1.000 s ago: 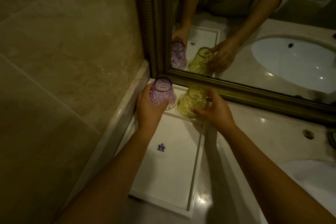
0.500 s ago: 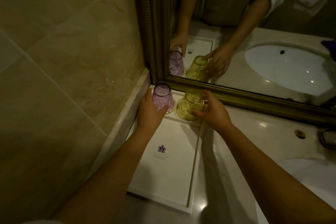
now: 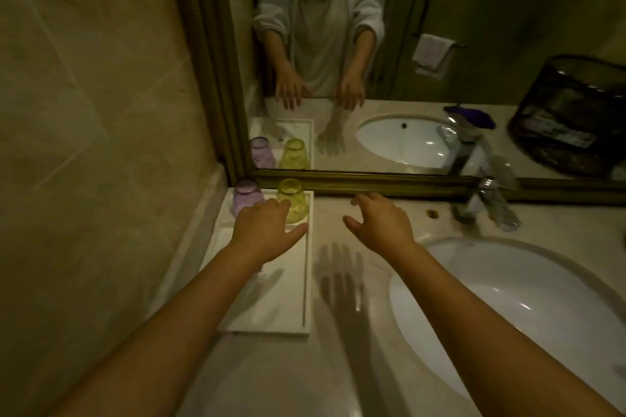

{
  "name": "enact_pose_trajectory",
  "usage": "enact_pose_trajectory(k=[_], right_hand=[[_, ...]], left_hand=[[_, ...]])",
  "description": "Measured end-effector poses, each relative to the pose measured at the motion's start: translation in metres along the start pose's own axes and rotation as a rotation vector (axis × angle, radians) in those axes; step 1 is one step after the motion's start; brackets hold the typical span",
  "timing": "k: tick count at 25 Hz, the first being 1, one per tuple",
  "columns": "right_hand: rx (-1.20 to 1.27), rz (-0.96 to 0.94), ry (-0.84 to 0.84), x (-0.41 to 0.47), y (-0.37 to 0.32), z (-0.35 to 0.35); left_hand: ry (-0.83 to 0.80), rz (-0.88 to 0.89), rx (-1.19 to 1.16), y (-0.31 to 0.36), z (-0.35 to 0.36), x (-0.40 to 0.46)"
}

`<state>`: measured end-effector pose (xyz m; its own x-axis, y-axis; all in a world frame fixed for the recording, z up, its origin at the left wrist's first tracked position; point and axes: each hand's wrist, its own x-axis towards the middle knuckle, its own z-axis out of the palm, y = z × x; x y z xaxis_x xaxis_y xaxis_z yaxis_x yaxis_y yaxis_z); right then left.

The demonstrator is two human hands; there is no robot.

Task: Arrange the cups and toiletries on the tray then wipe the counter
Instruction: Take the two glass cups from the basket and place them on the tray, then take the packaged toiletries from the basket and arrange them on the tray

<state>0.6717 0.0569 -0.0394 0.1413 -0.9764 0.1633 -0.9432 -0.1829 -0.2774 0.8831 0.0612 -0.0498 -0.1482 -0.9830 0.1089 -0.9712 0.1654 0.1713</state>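
A purple glass cup (image 3: 245,197) and a yellow glass cup (image 3: 293,197) stand upside down, side by side, at the far end of the white tray (image 3: 271,308), close to the mirror. My left hand (image 3: 266,230) hovers above the tray just in front of the cups, fingers apart, holding nothing. My right hand (image 3: 379,222) is spread open over the marble counter (image 3: 332,223) to the right of the tray, also empty. No toiletries show on the tray.
A white oval sink (image 3: 528,308) fills the counter on the right, with a chrome tap (image 3: 487,203) behind it. A gold-framed mirror (image 3: 372,184) lines the back and a tiled wall (image 3: 95,112) the left. The mirror reflects a dark basket and a purple item.
Both hands have let go of the cups and pulled back towards me. The cups now stand free on the tray. The camera has lifted and turned right, showing more sink and mirror.
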Motion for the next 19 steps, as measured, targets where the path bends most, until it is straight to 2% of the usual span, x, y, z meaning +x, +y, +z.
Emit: enact_pose_trajectory(k=[6, 11, 19], right_hand=[[-0.078, 0.097, 0.099, -0.095, 0.048, -0.054], [-0.128, 0.16, 0.211, -0.173, 0.106, -0.107], [-0.234, 0.222, 0.223, -0.325, 0.228, -0.174]], left_hand=[[-0.02, 0.194, 0.035, 0.088, -0.01, -0.04], [0.048, 0.348, 0.082, 0.173, -0.022, -0.069], [0.094, 0.494, -0.036, 0.359, 0.012, -0.164]])
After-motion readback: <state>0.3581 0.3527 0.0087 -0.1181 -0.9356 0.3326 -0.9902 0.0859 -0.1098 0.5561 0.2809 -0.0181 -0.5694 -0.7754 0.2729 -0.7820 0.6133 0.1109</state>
